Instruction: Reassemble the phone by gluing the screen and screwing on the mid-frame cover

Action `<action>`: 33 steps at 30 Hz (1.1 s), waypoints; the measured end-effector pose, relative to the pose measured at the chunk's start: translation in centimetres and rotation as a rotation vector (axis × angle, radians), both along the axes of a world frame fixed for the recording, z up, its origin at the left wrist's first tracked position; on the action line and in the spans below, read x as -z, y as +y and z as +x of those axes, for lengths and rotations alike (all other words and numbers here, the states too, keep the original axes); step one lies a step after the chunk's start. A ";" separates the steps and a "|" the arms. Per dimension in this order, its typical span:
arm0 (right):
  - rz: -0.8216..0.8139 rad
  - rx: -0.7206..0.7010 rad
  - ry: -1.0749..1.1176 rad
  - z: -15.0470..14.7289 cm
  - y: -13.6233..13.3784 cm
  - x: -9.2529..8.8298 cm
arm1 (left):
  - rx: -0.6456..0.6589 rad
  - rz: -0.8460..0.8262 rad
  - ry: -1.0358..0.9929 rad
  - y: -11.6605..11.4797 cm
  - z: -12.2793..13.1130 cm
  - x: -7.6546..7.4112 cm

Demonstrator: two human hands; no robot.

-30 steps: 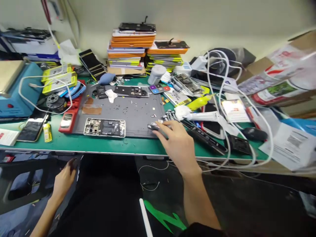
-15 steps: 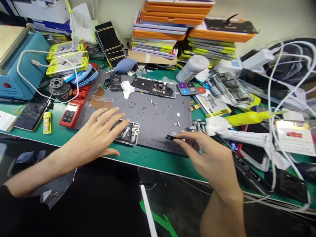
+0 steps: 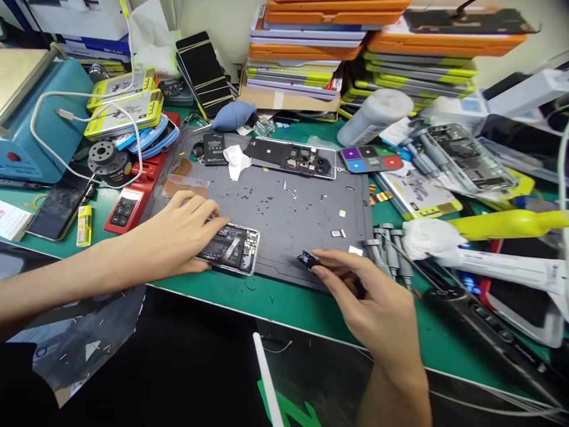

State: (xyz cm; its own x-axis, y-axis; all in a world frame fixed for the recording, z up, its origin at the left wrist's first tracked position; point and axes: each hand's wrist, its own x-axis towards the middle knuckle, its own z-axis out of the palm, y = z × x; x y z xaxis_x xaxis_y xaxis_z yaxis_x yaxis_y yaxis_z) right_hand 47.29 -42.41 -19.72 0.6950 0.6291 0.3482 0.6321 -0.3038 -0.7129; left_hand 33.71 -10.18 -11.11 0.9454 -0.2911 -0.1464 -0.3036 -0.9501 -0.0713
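Note:
My left hand (image 3: 186,228) grips an opened phone (image 3: 233,249), its fingers over the far edge and its thumb at the near edge. The phone lies on the front of a dark grey mat (image 3: 275,228), inner parts facing up; my hand hides its left end. Between the thumb and fingers of my right hand (image 3: 376,296) is a small flat black part (image 3: 306,259), held just above the mat, right of the phone. A small metal SIM tray (image 3: 338,233) lies beyond that hand.
Several grey screwdrivers (image 3: 391,252) stand right of the mat. At its back lie a phone back panel (image 3: 288,155), a black battery (image 3: 214,148) and crumpled white tissue (image 3: 237,161). Tiny dark scraps dot its middle. A red device (image 3: 127,210) borders the left side.
My left hand has come down from spread fingers above the phone and closed on it. My right hand still pinches the black part, now tilted to show more of its face. The view has shifted.

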 end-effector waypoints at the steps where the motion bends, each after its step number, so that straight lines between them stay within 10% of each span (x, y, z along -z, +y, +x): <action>1: 0.001 0.002 0.006 0.0 0.0 0.0 | -0.006 -0.027 0.022 0.1 0.1 0.0; 19: -0.042 -0.036 -0.070 0.0 0.0 0.0 | 0.331 0.030 0.086 2.7 2.3 -2.4; 33: -0.068 -0.101 -0.153 0.0 0.0 0.0 | 0.213 -0.010 -0.004 1.4 0.9 -1.9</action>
State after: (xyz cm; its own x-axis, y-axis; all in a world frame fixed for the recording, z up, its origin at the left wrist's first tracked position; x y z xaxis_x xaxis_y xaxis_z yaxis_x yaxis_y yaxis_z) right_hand 47.29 -42.41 -19.71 0.5694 0.7185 0.3994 0.7613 -0.2775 -0.5861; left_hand 34.63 -8.80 -9.19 0.8628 -0.4863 -0.1385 -0.4978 -0.8649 -0.0642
